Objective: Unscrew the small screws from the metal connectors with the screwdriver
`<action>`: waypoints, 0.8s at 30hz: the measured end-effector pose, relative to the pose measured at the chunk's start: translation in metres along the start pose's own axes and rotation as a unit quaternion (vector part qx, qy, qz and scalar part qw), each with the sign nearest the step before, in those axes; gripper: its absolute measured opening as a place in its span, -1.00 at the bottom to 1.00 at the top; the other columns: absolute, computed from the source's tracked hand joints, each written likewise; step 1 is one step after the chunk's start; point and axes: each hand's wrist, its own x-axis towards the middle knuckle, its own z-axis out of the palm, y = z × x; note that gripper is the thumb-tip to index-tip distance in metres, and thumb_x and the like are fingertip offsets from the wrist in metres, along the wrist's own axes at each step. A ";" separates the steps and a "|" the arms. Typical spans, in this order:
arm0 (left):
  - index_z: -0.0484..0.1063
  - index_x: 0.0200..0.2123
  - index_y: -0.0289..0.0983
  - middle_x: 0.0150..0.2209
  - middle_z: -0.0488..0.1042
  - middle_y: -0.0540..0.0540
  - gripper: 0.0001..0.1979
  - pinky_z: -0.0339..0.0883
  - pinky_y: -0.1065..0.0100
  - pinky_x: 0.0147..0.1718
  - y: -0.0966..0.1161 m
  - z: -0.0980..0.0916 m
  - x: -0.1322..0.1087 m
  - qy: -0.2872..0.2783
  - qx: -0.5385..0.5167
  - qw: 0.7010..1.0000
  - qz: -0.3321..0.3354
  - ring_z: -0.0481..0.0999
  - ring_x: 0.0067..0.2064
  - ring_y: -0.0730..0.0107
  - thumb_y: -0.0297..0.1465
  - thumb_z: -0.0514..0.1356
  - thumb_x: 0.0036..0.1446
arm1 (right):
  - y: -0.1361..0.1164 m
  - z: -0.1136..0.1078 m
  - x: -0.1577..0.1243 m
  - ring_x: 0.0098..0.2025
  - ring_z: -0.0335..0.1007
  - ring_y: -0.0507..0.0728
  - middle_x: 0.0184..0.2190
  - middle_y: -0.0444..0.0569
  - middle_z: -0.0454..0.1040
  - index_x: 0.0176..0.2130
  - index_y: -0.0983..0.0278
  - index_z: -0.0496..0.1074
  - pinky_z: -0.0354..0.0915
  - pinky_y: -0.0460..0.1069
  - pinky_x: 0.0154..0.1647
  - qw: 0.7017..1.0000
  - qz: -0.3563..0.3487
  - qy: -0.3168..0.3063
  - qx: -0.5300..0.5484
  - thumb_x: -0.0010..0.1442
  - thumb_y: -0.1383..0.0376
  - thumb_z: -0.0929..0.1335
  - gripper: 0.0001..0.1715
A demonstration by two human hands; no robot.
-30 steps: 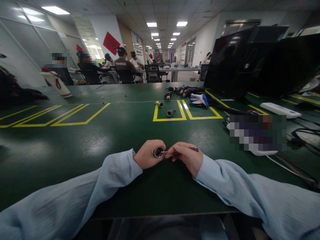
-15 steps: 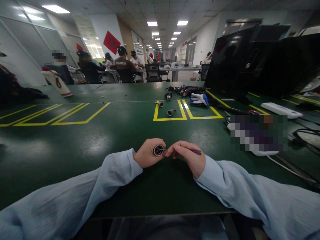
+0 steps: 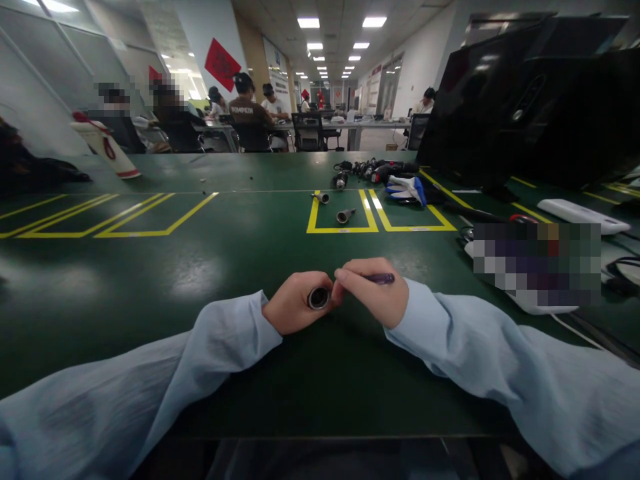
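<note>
My left hand [image 3: 295, 303] is wrapped round a metal socket [image 3: 319, 298], its round open end turned up toward me. In my right hand [image 3: 375, 293] is a slim screwdriver with a purple handle [image 3: 384, 279], pinched between thumb and fingers. The fingertips of both hands meet just right of the socket's rim. Fingers hide the screwdriver's shaft, so I cannot tell where its tip is. Farther off on the green table lie two similar metal sockets with thin shanks, a smaller socket [image 3: 323, 198] and a larger socket [image 3: 345, 215], inside a yellow taped outline.
Beyond the sockets lie a cabled tool [image 3: 341, 180] and a blue-and-white glove [image 3: 406, 191]. Dark monitors [image 3: 525, 107] stand at the right, near a white power strip [image 3: 583, 215] and cables. A white-and-red container [image 3: 111, 148] is at the back left. Several people sit beyond the table.
My right hand has risen slightly and turned, with the screwdriver. Its metal shaft, which reached over the socket's opening, no longer shows. The camera view has shifted a little.
</note>
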 end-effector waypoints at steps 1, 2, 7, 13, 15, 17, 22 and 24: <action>0.27 -0.50 -0.33 -0.50 0.32 -0.01 -0.88 0.20 0.44 -0.47 -0.002 0.000 0.001 0.003 -0.004 1.000 -0.008 0.31 -0.46 0.50 -0.41 0.12 0.03 | 0.000 -0.001 0.005 -0.54 0.29 0.01 -0.68 -0.12 0.38 -0.68 0.29 0.37 0.21 -0.04 -0.44 0.999 0.033 -0.001 0.043 0.08 0.30 0.19 -0.61; 0.27 -0.49 -0.33 -0.49 0.32 -0.01 -0.88 0.20 0.44 -0.47 -0.003 0.000 0.001 0.007 -0.006 1.000 -0.017 0.32 -0.46 0.50 -0.40 0.12 0.03 | 0.001 -0.002 0.011 -0.56 0.29 0.02 -0.69 -0.11 0.37 -0.69 0.29 0.37 0.21 -0.04 -0.46 0.995 0.062 -0.005 0.082 0.07 0.29 0.19 -0.60; 0.23 -0.56 -0.33 -0.56 0.27 0.04 -0.80 0.13 0.48 -0.56 -0.010 -0.002 0.008 0.048 -0.005 0.998 -0.038 0.26 -0.53 0.56 -0.39 0.15 0.02 | 0.015 -0.002 0.028 -0.58 0.30 0.04 -0.73 -0.08 0.34 -0.68 0.33 0.39 0.19 -0.03 -0.52 0.965 0.145 -0.014 0.220 0.02 0.25 0.21 -0.62; 0.24 -0.55 -0.32 -0.56 0.27 0.04 -0.83 0.12 0.49 -0.58 -0.022 -0.009 0.018 0.049 -0.020 0.997 -0.051 0.25 -0.54 0.56 -0.41 0.15 0.01 | 0.024 -0.005 0.032 -0.54 0.32 0.02 -0.66 -0.08 0.40 -0.63 0.32 0.41 0.23 -0.04 -0.45 0.975 0.118 -0.004 0.188 0.09 0.26 0.19 -0.61; 0.26 -0.53 -0.33 -0.54 0.28 0.02 -0.87 0.15 0.47 -0.55 -0.026 -0.011 0.020 0.041 -0.025 0.998 -0.047 0.26 -0.51 0.54 -0.44 0.12 0.02 | 0.021 -0.007 0.034 -0.48 0.34 0.02 -0.61 -0.08 0.42 -0.62 0.30 0.41 0.24 -0.04 -0.39 0.991 0.065 -0.007 0.119 0.11 0.29 0.19 -0.62; 0.28 -0.52 -0.33 -0.53 0.30 0.00 -0.89 0.17 0.45 -0.52 -0.028 -0.013 0.021 0.039 -0.027 0.998 -0.039 0.28 -0.49 0.51 -0.46 0.10 0.03 | 0.020 -0.008 0.037 -0.46 0.34 0.02 -0.59 -0.09 0.43 -0.60 0.29 0.43 0.24 -0.03 -0.36 0.995 0.040 -0.008 0.093 0.12 0.31 0.19 -0.63; 0.23 -0.55 -0.30 -0.54 0.27 0.02 -0.87 0.13 0.47 -0.54 -0.032 -0.015 0.024 0.070 -0.014 0.997 -0.029 0.26 -0.50 0.53 -0.48 0.11 0.01 | 0.030 -0.005 0.047 -0.50 0.34 0.03 -0.64 -0.08 0.42 -0.60 0.30 0.43 0.24 -0.04 -0.45 0.970 0.124 -0.005 0.208 0.11 0.27 0.19 -0.62; 0.20 -0.56 -0.30 -0.56 0.25 0.04 -0.85 0.11 0.48 -0.56 -0.034 -0.016 0.026 0.084 -0.010 0.996 -0.038 0.25 -0.52 0.55 -0.47 0.13 0.00 | 0.037 -0.003 0.050 -0.49 0.34 0.03 -0.63 -0.06 0.43 -0.59 0.32 0.43 0.23 -0.05 -0.46 0.958 0.151 0.002 0.246 0.11 0.25 0.20 -0.62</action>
